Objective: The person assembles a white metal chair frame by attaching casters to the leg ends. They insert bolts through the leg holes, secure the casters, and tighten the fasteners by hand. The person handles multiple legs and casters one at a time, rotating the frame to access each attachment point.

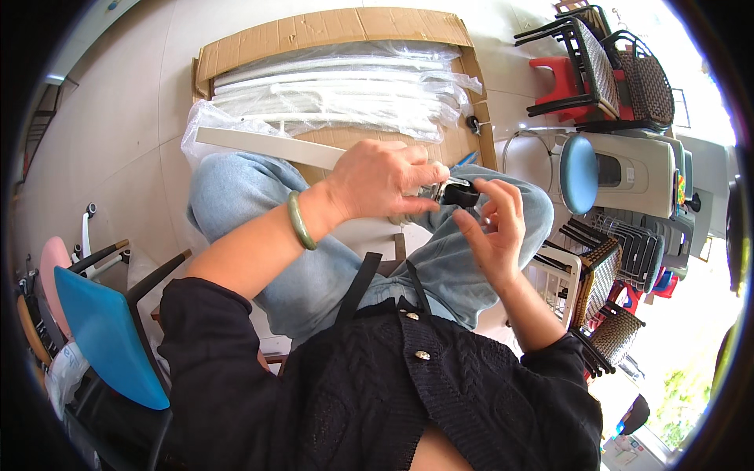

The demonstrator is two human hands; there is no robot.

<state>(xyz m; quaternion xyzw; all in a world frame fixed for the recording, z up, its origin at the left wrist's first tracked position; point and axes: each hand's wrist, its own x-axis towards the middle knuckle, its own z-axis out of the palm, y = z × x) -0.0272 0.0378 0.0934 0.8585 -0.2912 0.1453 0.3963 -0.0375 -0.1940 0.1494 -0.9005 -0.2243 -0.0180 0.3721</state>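
Over the lap: a pale bar [267, 147] lies slantwise past the jeans [314, 267], one end out by the carton [334, 30], the other covered by fingers.
Left hand [375, 177]: closed around the covered end, thumb and fingers about a shiny metal fitting [431, 191].
Right hand [499, 229]: loosely curled, fingertips at a black wheel [461, 194] (whether they truly grip it, I cannot tell).
Wheel and bar: lined up end to end, it seems; the fingers hide the joint, so whether it is seated cannot be told. With both hands here, this piece looks unfinished.
Wheeled white tubes [86, 232]: on the floor at the left, black wheels at their ends; that part appears done there.
Wrapped white tubes [330, 90]: lying in the carton under clear plastic, no wheels visible on them, apparently untouched.
Loose black caster [473, 123]: at the carton's right edge, apart from both hands, seemingly unused.
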